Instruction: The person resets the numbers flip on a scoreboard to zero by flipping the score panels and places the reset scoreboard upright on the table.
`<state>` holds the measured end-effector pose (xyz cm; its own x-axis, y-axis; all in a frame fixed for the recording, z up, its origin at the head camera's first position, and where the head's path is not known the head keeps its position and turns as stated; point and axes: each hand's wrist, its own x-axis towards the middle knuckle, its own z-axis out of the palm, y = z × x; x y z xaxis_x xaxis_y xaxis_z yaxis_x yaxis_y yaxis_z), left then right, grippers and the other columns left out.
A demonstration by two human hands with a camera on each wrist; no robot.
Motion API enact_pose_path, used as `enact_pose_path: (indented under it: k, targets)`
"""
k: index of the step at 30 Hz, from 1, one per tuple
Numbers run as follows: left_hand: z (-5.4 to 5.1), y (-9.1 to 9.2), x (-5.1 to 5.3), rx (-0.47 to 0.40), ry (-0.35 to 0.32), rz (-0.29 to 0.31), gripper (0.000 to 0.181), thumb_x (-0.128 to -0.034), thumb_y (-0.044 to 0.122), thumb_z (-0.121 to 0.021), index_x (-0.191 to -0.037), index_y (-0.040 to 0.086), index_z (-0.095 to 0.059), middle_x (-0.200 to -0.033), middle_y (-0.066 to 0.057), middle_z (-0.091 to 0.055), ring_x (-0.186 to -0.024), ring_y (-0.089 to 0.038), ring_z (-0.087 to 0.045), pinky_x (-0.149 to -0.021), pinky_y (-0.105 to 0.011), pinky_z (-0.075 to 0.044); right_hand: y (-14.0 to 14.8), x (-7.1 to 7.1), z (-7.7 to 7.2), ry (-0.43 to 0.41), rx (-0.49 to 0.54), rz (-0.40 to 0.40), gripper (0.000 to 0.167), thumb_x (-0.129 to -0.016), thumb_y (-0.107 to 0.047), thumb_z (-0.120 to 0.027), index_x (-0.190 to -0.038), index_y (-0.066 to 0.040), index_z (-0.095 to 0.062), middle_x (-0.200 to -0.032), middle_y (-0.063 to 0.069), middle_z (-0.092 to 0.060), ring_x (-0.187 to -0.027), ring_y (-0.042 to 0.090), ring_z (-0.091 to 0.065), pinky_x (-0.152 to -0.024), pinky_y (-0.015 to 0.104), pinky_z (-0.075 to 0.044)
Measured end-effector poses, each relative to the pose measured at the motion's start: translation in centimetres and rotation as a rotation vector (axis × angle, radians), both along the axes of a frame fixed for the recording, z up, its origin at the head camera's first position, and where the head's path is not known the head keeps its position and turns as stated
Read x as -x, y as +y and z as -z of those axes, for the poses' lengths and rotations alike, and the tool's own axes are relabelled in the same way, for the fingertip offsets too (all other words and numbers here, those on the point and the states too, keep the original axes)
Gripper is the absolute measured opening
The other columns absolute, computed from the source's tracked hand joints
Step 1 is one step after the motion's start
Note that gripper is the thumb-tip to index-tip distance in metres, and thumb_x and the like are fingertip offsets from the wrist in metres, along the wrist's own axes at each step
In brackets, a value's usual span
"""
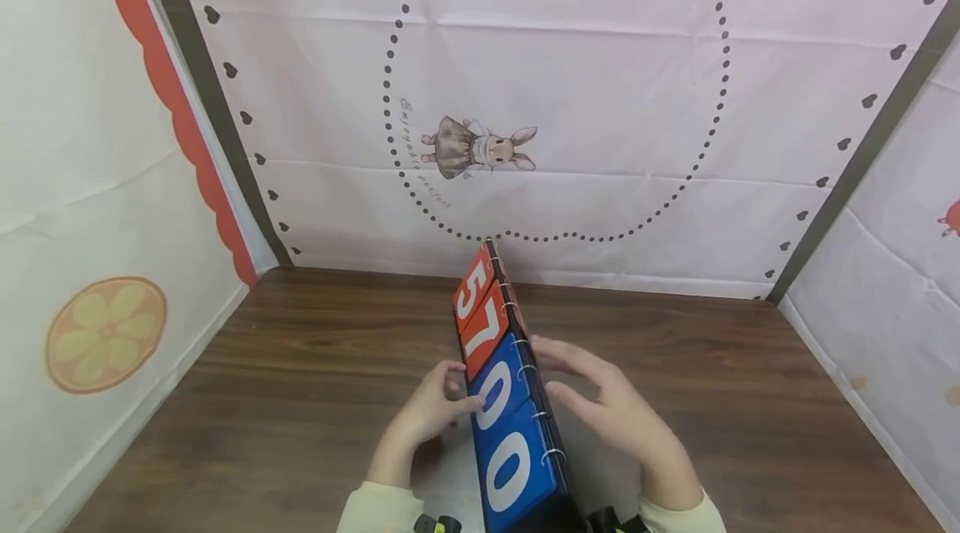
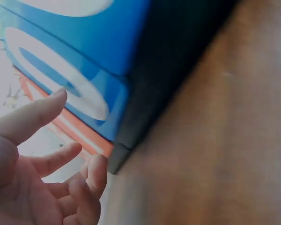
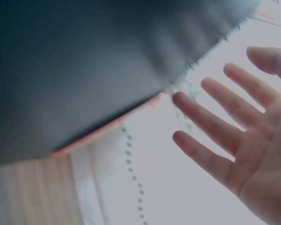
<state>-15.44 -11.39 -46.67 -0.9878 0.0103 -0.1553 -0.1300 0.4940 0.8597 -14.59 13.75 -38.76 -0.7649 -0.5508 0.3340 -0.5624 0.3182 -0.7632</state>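
Observation:
A tabletop flip scoreboard (image 1: 517, 400) stands like a tent, running away from me. Its left face has two red cards (image 1: 480, 321), one reading 5, the other 1 or 7. Nearer are two blue cards (image 1: 513, 466), each with a white 0. Beside that face is my left hand (image 1: 427, 408), thumb over the farther blue card and other fingers loosely bent by the lower edge; contact is unclear. In the left wrist view the left hand (image 2: 47, 173) grips nothing. My right hand (image 3: 253, 126) spreads its fingers beside the black back (image 3: 84, 70), apparently holding nothing.
The scoreboard stands on a dark brown wooden table (image 1: 300, 400). White printed cloth (image 1: 600, 100) hangs behind it, with a rabbit figure (image 1: 480, 148). More cloth panels (image 1: 105, 183) enclose the left and right sides. Metal rings (image 1: 553, 455) line the scoreboard's top edge.

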Motion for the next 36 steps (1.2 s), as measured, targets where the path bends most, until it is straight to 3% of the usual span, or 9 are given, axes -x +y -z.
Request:
enact_pose_path:
  k: [4, 8, 10, 13, 16, 19, 25, 30, 36]
  targets:
    - [-1.6, 0.0, 0.4, -0.002, 0.069, -0.035, 0.059, -0.0836, 0.032, -0.068, -0.13, 0.009, -0.04, -0.113, -0.013, -0.046, -0.092, -0.027, -0.052, -0.072, -0.041, -0.052, 1.2, 0.9, -0.4, 0.057, 0.071, 0.076, 0.042, -0.092, -0.01, -0.056, -0.133, -0.017, -0.05, -0.131, -0.001, -0.052, -0.115, 0.019, -0.053, -0.087, 0.036, -0.048]
    - [-3.5, 0.3, 1.2, -0.055, 0.252, -0.067, 0.046, -0.0887, 0.019, -0.062, -0.129, 0.012, -0.042, -0.119, -0.012, -0.043, -0.102, -0.028, -0.05, -0.076, -0.042, -0.052, 1.2, 2.1, -0.6, 0.043, 0.129, 0.139, 0.038, -0.093, -0.009, -0.055, -0.13, -0.016, -0.053, -0.129, -0.001, -0.054, -0.115, 0.018, -0.053, -0.088, 0.035, -0.047]
    - [-4.2, 0.8, 1.6, -0.086, 0.356, -0.043, 0.042, -0.0897, 0.014, -0.06, -0.129, 0.015, -0.044, -0.124, -0.01, -0.042, -0.109, -0.03, -0.046, -0.08, -0.044, -0.051, 0.7, 2.7, -0.7, 0.055, 0.156, 0.165, 0.036, -0.092, -0.009, -0.056, -0.128, -0.015, -0.055, -0.127, -0.001, -0.056, -0.114, 0.019, -0.054, -0.09, 0.038, -0.046]
    - [-4.7, 1.4, 2.1, -0.11, 0.49, 0.042, 0.04, -0.0905, 0.007, -0.056, -0.129, 0.017, -0.047, -0.134, -0.006, -0.039, -0.122, -0.03, -0.036, -0.086, -0.05, -0.047, -0.1, 3.8, -0.6, 0.091, 0.165, 0.187, 0.033, -0.092, -0.011, -0.057, -0.125, -0.016, -0.057, -0.124, -0.002, -0.058, -0.113, 0.019, -0.054, -0.092, 0.042, -0.044]
    - [-4.6, 1.8, 2.5, -0.071, 0.56, 0.106, 0.042, -0.0913, 0.005, -0.053, -0.13, 0.021, -0.05, -0.141, 0.0, -0.038, -0.128, -0.028, -0.028, -0.087, -0.055, -0.043, -0.6, 4.8, -0.3, 0.102, 0.139, 0.192, 0.032, -0.092, -0.017, -0.058, -0.124, -0.018, -0.057, -0.123, -0.003, -0.058, -0.114, 0.019, -0.053, -0.093, 0.045, -0.043]
    - [-4.3, 2.0, 2.9, -0.007, 0.564, 0.146, 0.045, -0.0918, 0.005, -0.052, -0.131, 0.026, -0.051, -0.144, 0.006, -0.036, -0.132, -0.026, -0.026, -0.091, -0.06, -0.037, -0.7, 5.8, 0.3, 0.07, 0.107, 0.214, 0.033, -0.091, -0.018, -0.059, -0.125, -0.017, -0.057, -0.125, 0.0, -0.058, -0.115, 0.021, -0.052, -0.093, 0.05, -0.041]
    - [-3.8, 2.2, 2.9, 0.13, 0.523, 0.214, 0.051, -0.091, 0.007, -0.052, -0.134, 0.035, -0.048, -0.145, 0.013, -0.034, -0.136, -0.024, -0.022, -0.1, -0.064, -0.018, -0.6, 6.9, 3.1, -0.096, 0.008, 0.294, 0.039, -0.087, -0.007, -0.063, -0.125, -0.016, -0.057, -0.125, 0.004, -0.057, -0.116, 0.026, -0.05, -0.095, 0.051, -0.039]
    - [-3.7, 1.9, 2.7, 0.148, 0.509, 0.213, 0.054, -0.0905, 0.009, -0.054, -0.135, 0.038, -0.045, -0.144, 0.015, -0.035, -0.135, -0.022, -0.025, -0.1, -0.064, -0.021, -1.2, 7.2, 4.6, -0.15, -0.058, 0.312, 0.049, -0.083, -0.005, -0.068, -0.127, -0.02, -0.055, -0.128, 0.005, -0.054, -0.12, 0.029, -0.047, -0.096, 0.054, -0.036]
    - [-3.9, 1.5, 2.6, 0.072, 0.42, 0.252, 0.057, -0.0924, 0.011, -0.051, -0.138, 0.042, -0.038, -0.147, 0.018, -0.027, -0.134, -0.026, -0.027, -0.092, -0.062, -0.035, -1.5, 7.3, 5.4, -0.228, -0.095, 0.256, 0.053, -0.086, -0.01, -0.065, -0.135, -0.022, -0.048, -0.132, 0.009, -0.05, -0.121, 0.034, -0.046, -0.094, 0.054, -0.039]
